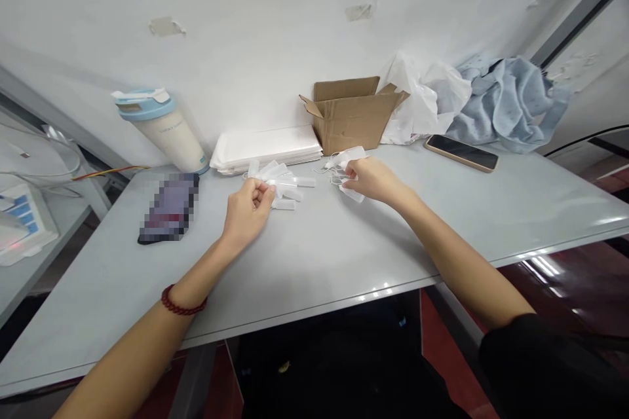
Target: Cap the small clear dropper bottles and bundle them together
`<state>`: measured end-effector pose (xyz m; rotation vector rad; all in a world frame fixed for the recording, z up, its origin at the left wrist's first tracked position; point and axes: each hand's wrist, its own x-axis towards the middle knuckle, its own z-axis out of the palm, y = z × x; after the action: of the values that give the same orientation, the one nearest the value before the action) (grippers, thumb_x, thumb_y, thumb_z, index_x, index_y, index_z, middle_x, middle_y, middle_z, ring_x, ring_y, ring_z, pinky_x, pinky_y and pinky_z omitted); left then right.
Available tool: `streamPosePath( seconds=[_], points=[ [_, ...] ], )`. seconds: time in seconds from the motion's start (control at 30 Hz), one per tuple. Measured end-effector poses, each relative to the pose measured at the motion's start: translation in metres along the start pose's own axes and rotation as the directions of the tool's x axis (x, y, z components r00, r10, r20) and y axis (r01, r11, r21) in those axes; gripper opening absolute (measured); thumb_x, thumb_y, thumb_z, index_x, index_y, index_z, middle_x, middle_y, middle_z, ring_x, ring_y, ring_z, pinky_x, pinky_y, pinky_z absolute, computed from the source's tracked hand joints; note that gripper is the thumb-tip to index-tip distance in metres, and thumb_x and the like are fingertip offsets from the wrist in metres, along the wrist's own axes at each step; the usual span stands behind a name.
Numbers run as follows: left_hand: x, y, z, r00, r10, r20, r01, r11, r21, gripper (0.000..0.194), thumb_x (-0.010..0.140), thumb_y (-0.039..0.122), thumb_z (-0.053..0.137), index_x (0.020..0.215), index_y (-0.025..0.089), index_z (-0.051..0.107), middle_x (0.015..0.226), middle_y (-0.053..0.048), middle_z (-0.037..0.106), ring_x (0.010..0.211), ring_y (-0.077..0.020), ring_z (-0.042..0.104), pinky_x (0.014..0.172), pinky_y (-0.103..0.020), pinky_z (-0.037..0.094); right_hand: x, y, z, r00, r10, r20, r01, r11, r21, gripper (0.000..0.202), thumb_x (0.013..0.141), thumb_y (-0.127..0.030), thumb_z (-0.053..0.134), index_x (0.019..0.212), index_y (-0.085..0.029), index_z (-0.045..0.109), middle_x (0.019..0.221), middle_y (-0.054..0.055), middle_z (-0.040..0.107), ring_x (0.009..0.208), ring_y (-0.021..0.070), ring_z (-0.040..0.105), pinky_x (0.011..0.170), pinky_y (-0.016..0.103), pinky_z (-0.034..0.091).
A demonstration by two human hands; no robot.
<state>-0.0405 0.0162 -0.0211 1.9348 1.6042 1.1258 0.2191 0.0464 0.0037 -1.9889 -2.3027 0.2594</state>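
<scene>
My left hand (248,209) is closed in a pinch at the near left edge of a loose pile of small white, partly see-through tags (289,193). A bit of white shows at its fingertips. To the right, my right hand (371,177) curls its thumb and fingers round a second bunch of white tags (351,156) with thin strings. Some of these tags stick out above and below the fingers. How many pieces lie between the fingers is hidden.
Along the wall stand a blue-lidded tumbler (170,134), a stack of white sheets or sleeves (268,146), an open cardboard box (354,121), a white plastic bag (425,98) and blue cloth (515,105). A phone (462,152) lies right; a blurred dark pouch (170,208) lies left.
</scene>
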Motion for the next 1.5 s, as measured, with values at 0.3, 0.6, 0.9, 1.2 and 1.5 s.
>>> streamPosePath(
  seconds=[0.3,0.6,0.9,1.2,1.5],
  points=[
    [-0.002,0.001,0.001,0.999,-0.005,0.034,0.006,1.000,-0.027,0.020,0.084,0.037,0.053,0.073,0.021,0.047,0.053,0.006,0.048,0.047,-0.0106,0.042,0.048,-0.024,0.033,-0.001,-0.001,0.005,0.998,-0.024,0.051,0.021,0.998,0.054,0.026,0.083,-0.030,0.064,0.105,-0.016,0.064,0.107,0.011,0.068,0.096,0.0237,0.061,0.067,0.028,0.038],
    [-0.004,0.001,0.002,0.998,-0.007,0.066,0.009,1.000,-0.020,0.021,0.084,0.040,0.053,0.074,0.021,0.048,0.055,0.005,0.050,0.049,-0.0116,0.045,0.051,-0.025,0.036,0.000,0.001,0.009,0.995,-0.091,0.038,0.084,0.985,0.148,0.026,0.078,-0.020,0.068,0.103,-0.015,0.065,0.106,0.011,0.066,0.093,0.0218,0.060,0.068,0.027,0.040],
    [-0.005,0.002,0.003,0.996,0.009,0.091,-0.003,0.998,-0.066,0.022,0.085,0.040,0.053,0.075,0.021,0.049,0.056,0.004,0.050,0.050,-0.0122,0.047,0.051,-0.025,0.037,-0.004,-0.008,0.003,0.978,-0.143,-0.152,0.181,0.943,0.280,0.016,0.088,-0.019,0.053,0.081,-0.014,0.066,0.080,0.006,0.067,0.077,0.0172,0.057,0.066,0.027,0.036],
    [-0.011,0.007,0.005,0.953,0.115,0.280,-0.099,0.993,-0.070,0.025,0.086,0.042,0.051,0.086,0.019,0.061,0.058,0.002,0.057,0.054,-0.0150,0.054,0.057,-0.027,0.044,-0.017,-0.034,0.013,0.918,-0.393,-0.051,0.325,0.675,0.663,0.019,0.090,-0.022,0.050,0.082,-0.013,0.064,0.079,0.004,0.068,0.070,0.0126,0.060,0.069,0.025,0.042],
    [-0.014,0.009,0.007,0.931,0.115,0.348,-0.089,0.992,-0.090,0.028,0.085,0.041,0.052,0.094,0.017,0.064,0.058,0.002,0.059,0.053,-0.0148,0.055,0.055,-0.027,0.045,-0.018,-0.037,0.017,0.915,-0.404,-0.014,0.305,0.669,0.678,0.014,0.088,-0.018,0.052,0.083,-0.014,0.064,0.075,0.003,0.067,0.069,0.0124,0.058,0.069,0.025,0.041]
  ],
)
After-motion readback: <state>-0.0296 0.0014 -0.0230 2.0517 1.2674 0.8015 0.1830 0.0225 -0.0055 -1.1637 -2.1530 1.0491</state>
